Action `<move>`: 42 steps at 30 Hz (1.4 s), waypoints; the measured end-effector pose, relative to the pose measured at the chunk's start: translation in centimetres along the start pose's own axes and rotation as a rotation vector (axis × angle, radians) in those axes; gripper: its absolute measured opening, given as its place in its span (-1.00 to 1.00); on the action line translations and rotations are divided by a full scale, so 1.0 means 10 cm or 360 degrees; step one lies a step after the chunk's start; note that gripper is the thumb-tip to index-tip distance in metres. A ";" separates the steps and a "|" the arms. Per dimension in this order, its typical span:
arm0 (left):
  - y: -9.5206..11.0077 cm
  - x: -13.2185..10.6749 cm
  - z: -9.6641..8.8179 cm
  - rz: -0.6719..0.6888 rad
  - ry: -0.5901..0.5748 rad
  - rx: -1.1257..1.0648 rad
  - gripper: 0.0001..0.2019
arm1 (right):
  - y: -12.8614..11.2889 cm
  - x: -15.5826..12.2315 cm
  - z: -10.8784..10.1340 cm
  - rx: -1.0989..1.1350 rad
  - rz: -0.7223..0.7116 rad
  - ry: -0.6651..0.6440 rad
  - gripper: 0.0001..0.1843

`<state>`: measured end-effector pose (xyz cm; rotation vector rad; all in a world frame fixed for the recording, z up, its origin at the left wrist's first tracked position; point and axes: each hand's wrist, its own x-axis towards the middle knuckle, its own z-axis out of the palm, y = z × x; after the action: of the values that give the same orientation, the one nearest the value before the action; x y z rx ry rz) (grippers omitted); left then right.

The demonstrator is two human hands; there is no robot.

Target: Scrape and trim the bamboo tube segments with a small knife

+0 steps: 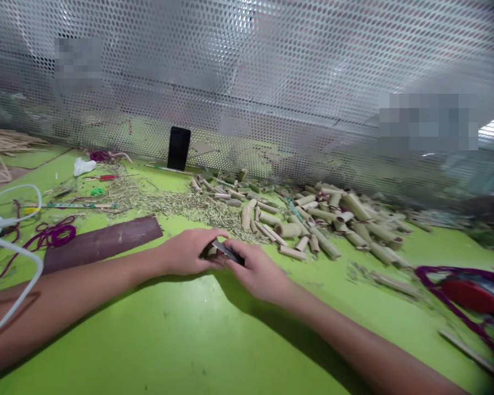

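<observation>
Just above the green table (148,340), my two hands meet in the middle of the view. My right hand (258,270) is closed around a knife (229,252) with a dark handle and a short grey blade that points left. The fingers of my left hand (189,249) are wrapped round a small bamboo piece (211,252), mostly hidden by the fingers. The blade lies at or against this piece; I cannot tell whether it cuts in. Right behind my hands are cut bamboo tubes (290,229) and a litter of shavings (189,206).
Left of my hands lies a flat brown strip (107,241), with purple cord (61,233) and a white cable (33,274) nearby. A dark phone (178,148) leans against the perforated metal screen (247,66). A red object (473,293) with purple cord sits at right.
</observation>
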<state>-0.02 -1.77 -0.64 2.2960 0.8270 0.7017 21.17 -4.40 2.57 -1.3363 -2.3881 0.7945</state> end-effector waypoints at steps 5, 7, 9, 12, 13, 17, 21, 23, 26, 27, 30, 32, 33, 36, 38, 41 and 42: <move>0.01 0.00 -0.01 -0.0040 -0.0035 0.0028 -0.48 | 0.00 0.01 -0.02 0.0079 0.0004 -0.0018 -0.83; 0.01 -0.01 -0.02 -0.0041 -0.0042 0.0027 -0.47 | 0.01 0.01 -0.02 0.0083 -0.0001 -0.0021 -0.82; 0.01 -0.01 -0.02 -0.0025 -0.0046 0.0010 -0.47 | 0.03 0.01 -0.02 0.0076 -0.0022 -0.0026 -0.82; 0.01 -0.01 -0.02 -0.0005 -0.0057 -0.0007 -0.46 | 0.07 0.02 -0.02 0.0067 -0.0055 -0.0049 -0.84; 0.01 -0.01 -0.02 -0.0004 -0.0059 -0.0009 -0.47 | 0.08 0.02 -0.01 0.0064 -0.0061 -0.0054 -0.84; 0.01 -0.01 -0.02 -0.0031 -0.0038 -0.0024 -0.49 | 0.13 0.01 -0.02 0.0085 -0.0132 -0.0019 -0.87; 0.03 -0.01 -0.03 -0.0149 -0.0049 0.0065 -0.43 | 0.16 0.02 -0.11 0.0224 -0.0104 0.0187 -0.79; 0.04 -0.01 -0.04 -0.0200 -0.0066 0.0103 -0.38 | 0.21 0.04 -0.17 0.0247 -0.0034 0.0344 -0.73; 0.06 -0.01 -0.05 -0.0220 -0.0054 0.0096 -0.37 | 0.30 0.10 -0.22 0.0097 0.0034 0.0469 -0.76; 0.06 -0.02 -0.05 -0.0222 -0.0048 0.0084 -0.38 | 0.34 0.11 -0.22 0.0013 0.0046 0.0479 -0.79; 0.06 -0.03 -0.05 -0.0229 -0.0025 0.0013 -0.39 | 0.42 0.14 -0.20 -0.0232 0.0025 0.0405 -0.76; 0.05 -0.03 -0.05 -0.0233 -0.0004 -0.0032 -0.39 | 0.45 0.14 -0.18 -0.0353 -0.0006 0.0337 -0.75; 0.04 -0.03 -0.04 -0.0235 0.0004 -0.0047 -0.39 | 0.46 0.13 -0.17 -0.0397 -0.0018 0.0315 -0.76; 0.03 -0.02 -0.04 -0.0236 0.0003 -0.0076 -0.39 | 0.44 0.10 -0.17 -0.0455 -0.0049 0.0315 -0.79; 0.03 -0.02 -0.04 -0.0245 -0.0005 -0.0082 -0.38 | 0.42 0.09 -0.18 -0.0469 -0.0086 0.0324 -0.78; 0.04 -0.01 -0.04 -0.0267 -0.0021 -0.0076 -0.36 | 0.40 0.07 -0.17 -0.0494 -0.0144 0.0329 -0.73; 0.04 -0.01 -0.04 -0.0272 -0.0028 -0.0081 -0.35 | 0.40 0.07 -0.16 -0.0499 -0.0172 0.0327 -0.74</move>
<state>-0.22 -1.97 -0.09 2.1531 0.9725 0.6184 24.38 -1.62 1.50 -1.3111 -2.4620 0.2446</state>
